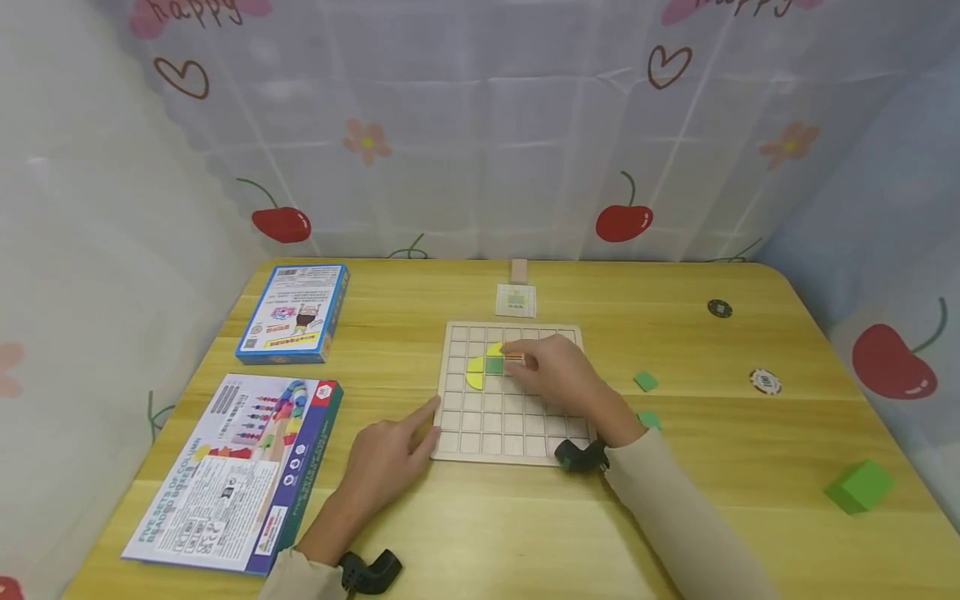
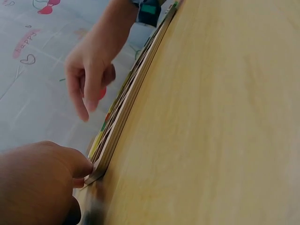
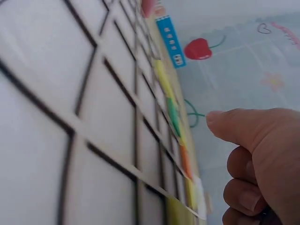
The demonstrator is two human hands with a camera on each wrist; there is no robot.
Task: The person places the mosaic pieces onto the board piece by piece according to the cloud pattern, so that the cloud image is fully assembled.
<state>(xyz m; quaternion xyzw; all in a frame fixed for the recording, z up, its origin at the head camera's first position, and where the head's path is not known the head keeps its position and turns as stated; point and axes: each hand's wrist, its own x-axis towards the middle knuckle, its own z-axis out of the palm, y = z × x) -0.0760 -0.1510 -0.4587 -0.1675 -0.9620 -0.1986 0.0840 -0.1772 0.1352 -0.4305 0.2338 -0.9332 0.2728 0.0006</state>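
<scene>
A wooden grid board (image 1: 459,425) lies on the table. My left hand (image 1: 386,462) is at its left edge, index finger and thumb touching the side; the left wrist view shows the left hand (image 2: 44,180) at the board's corner. My right hand (image 1: 558,375) hovers over the upper part of the board. In the left wrist view, the right hand (image 2: 91,65) has nothing visible between its extended fingers. Beneath it are yellow rounded pieces (image 1: 475,381), a green square (image 1: 494,366) and an orange piece (image 3: 185,161), partly covered by the hand in the head view.
Behind the board lies a pattern card (image 1: 516,301) near a small wooden block (image 1: 519,272). Two boxes, a blue one (image 1: 292,312) and a bead-set box (image 1: 232,475), lie left. Rightward are green squares (image 1: 646,381), a black chip (image 1: 720,308), a white chip (image 1: 765,382) and a green block (image 1: 859,487).
</scene>
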